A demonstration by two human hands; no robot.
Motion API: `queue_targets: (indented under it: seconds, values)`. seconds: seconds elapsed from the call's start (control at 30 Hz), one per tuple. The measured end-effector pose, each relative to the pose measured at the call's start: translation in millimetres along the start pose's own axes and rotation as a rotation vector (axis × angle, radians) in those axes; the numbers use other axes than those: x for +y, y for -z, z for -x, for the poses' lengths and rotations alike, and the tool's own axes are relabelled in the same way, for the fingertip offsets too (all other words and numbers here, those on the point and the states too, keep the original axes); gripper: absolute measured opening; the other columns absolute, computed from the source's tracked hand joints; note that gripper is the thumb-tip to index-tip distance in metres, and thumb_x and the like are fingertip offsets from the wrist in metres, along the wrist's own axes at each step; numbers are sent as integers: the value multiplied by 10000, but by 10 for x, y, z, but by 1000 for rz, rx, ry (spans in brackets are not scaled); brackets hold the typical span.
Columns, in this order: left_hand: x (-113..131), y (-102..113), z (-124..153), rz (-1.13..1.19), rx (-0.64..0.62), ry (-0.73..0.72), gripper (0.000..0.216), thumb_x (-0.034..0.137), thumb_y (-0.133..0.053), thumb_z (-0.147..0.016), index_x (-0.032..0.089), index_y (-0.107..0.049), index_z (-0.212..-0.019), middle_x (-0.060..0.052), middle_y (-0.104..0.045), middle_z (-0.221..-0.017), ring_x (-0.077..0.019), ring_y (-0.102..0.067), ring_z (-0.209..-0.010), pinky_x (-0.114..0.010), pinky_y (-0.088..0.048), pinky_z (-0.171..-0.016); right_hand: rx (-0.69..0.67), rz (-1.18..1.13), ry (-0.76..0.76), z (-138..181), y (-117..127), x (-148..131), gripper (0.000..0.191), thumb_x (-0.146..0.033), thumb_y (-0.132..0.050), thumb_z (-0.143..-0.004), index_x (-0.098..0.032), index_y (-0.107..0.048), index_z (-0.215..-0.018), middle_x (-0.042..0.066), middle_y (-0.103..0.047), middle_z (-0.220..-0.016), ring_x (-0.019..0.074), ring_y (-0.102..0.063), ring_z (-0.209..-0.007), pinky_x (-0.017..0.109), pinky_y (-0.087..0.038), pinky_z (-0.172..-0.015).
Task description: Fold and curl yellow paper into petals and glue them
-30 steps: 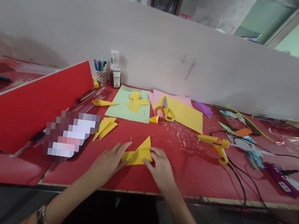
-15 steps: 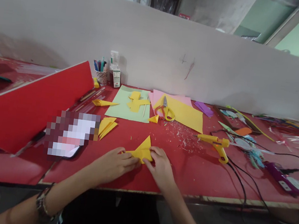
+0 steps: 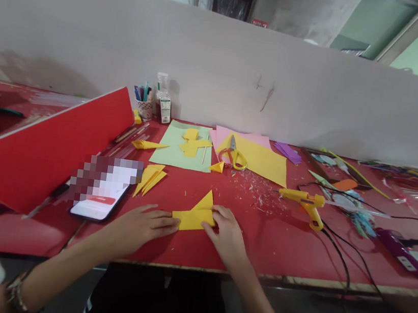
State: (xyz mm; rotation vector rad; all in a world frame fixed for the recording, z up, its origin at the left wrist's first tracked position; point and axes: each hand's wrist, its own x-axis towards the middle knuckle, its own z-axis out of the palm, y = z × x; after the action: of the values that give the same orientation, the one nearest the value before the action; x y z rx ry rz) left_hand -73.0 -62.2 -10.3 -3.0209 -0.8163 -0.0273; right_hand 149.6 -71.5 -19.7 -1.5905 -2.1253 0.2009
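A folded piece of yellow paper (image 3: 194,217) lies on the red tabletop in front of me, with one pointed flap standing out at its upper right. My right hand (image 3: 227,231) grips the right end between thumb and fingers. Fingers stretched out flat, my left hand (image 3: 145,228) rests on the table with its fingertips at the paper's left edge. Left of these, several folded yellow paper pieces (image 3: 151,178) lie by a phone (image 3: 106,192), whose screen is partly blurred out. A small yellow folded cone (image 3: 217,166) sits farther back.
Scissors (image 3: 234,154) lie on a yellow sheet (image 3: 269,165). At right are a yellow glue gun (image 3: 305,202) with a cable and a purple power strip (image 3: 404,254). A red board (image 3: 48,145) leans at left. A pen cup (image 3: 145,108) and bottle (image 3: 164,102) stand by the partition.
My left hand has slid left off the paper's middle and its fingers have straightened, baring the paper's left part. The right hand keeps its grip. The view has shifted slightly.
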Motion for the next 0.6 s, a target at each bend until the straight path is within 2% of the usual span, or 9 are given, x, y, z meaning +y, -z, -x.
queue_targets:
  seconds: [0.1, 0.2, 0.3, 0.37, 0.43, 0.6]
  values:
    - [-8, 39, 33, 30, -88, 20, 486, 22, -345, -772, 236, -410, -1203, 4, -489, -1214, -156, -451, -1099, -310, -323, -901, -23, 29, -4, -5, 21, -19, 65, -181, -526, -716, -153, -584, -710, 71, -602, -893, 189, -555, -810, 303, -465, -702]
    - [-9, 48, 41, 74, -132, 27, 527, 13, -357, -736, 228, -395, -1216, 0, -452, -1247, -160, -420, -1131, -315, -315, -922, 21, 149, 18, 22, 14, -60, 213, -180, -520, -724, -136, -572, -926, 93, -593, -935, 205, -549, -839, 318, -465, -707]
    - [-18, 10, 52, 109, -123, 48, 536, 29, -360, -733, 241, -381, -1225, 10, -436, -1260, -151, -400, -1148, -310, -304, -940, 101, 328, 191, 102, -9, -138, 352, -207, -496, -756, -170, -497, -1106, 121, -545, -1053, 234, -504, -945, 368, -425, -791]
    - [-24, -34, 66, 121, -102, 58, 526, 44, -363, -743, 256, -381, -1224, 15, -447, -1252, -144, -401, -1147, -307, -299, -945, 47, 362, 372, 167, -11, -199, 338, -271, -473, -782, -239, -492, -1119, 97, -527, -1078, 228, -484, -962, 375, -400, -826]
    - [-25, -76, 77, 124, -82, 62, 509, 57, -371, -750, 260, -392, -1217, 10, -464, -1239, -142, -408, -1141, -304, -302, -944, -60, 341, 456, 220, 4, -243, 341, -350, -447, -794, -292, -480, -1129, 74, -518, -1083, 219, -481, -941, 362, -405, -813]
    - [-1, -89, 71, 125, -88, 85, 520, 45, -375, -743, 245, -384, -1223, -9, -465, -1240, -155, -409, -1139, -321, -325, -928, -225, 291, 359, 274, 72, -200, 384, -444, -339, -818, -340, -440, -1174, 78, -467, -1150, 236, -439, -991, 402, -390, -827]
